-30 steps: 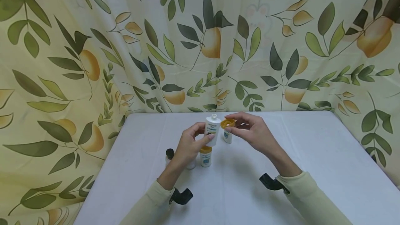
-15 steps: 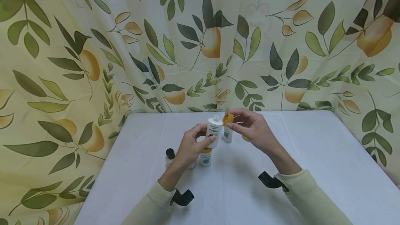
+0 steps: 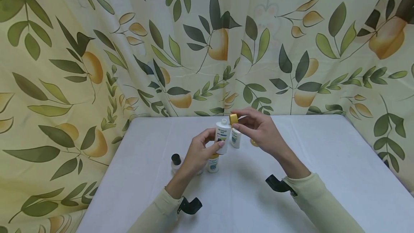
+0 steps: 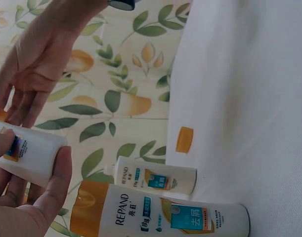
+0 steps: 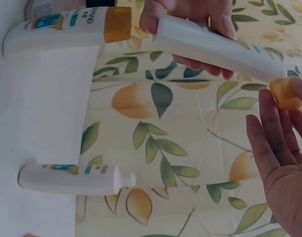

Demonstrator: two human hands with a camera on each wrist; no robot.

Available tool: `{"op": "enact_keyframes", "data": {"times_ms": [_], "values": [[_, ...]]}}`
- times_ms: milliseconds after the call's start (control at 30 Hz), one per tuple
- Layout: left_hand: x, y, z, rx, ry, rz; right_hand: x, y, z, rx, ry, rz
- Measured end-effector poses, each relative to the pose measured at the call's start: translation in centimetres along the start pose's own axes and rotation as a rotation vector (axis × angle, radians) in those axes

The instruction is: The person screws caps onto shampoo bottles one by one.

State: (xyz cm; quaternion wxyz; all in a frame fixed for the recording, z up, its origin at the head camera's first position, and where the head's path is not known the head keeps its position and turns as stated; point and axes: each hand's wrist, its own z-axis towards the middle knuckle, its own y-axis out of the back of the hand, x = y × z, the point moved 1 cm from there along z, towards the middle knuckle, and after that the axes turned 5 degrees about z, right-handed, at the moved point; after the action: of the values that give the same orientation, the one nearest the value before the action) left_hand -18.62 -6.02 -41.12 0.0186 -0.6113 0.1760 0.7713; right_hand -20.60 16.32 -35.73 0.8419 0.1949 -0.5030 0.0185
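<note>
A white shampoo bottle (image 3: 221, 134) with a bare neck is held upright above the table in my left hand (image 3: 201, 152), thumb across its label. My right hand (image 3: 261, 132) pinches an orange cap (image 3: 233, 119) just right of the bottle's neck. The right wrist view shows that cap (image 5: 285, 94) close to the bottle's top end; whether they touch I cannot tell. Behind stands a second white bottle (image 3: 235, 140), its uncapped neck seen in the right wrist view. An orange-capped bottle (image 3: 213, 164) stands below the left hand's bottle.
Another orange cap (image 4: 185, 139) lies on the white table (image 4: 239, 98), partly behind the right hand in the head view. A black-capped bottle (image 3: 176, 160) stands left of the left forearm, which partly hides something pale beside it. A patterned curtain (image 3: 207, 46) hangs behind the table.
The right hand has lifted the orange cap slightly, turned it over and brought it nearer the neck. The left hand's bottle has shifted slightly right. The cap on the table has come into view.
</note>
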Motion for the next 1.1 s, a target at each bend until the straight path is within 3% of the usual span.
{"op": "enact_keyframes", "data": {"times_ms": [633, 1100], "values": [[0.1, -0.8, 0.2, -0.031, -0.018, -0.035, 0.7, -0.4, 1.0, 0.007, 0.043, -0.016], [-0.1, -1.3, 0.2, -0.121, -0.096, -0.014, 1.4, -0.5, 0.9, 0.019, 0.076, -0.112]]}}
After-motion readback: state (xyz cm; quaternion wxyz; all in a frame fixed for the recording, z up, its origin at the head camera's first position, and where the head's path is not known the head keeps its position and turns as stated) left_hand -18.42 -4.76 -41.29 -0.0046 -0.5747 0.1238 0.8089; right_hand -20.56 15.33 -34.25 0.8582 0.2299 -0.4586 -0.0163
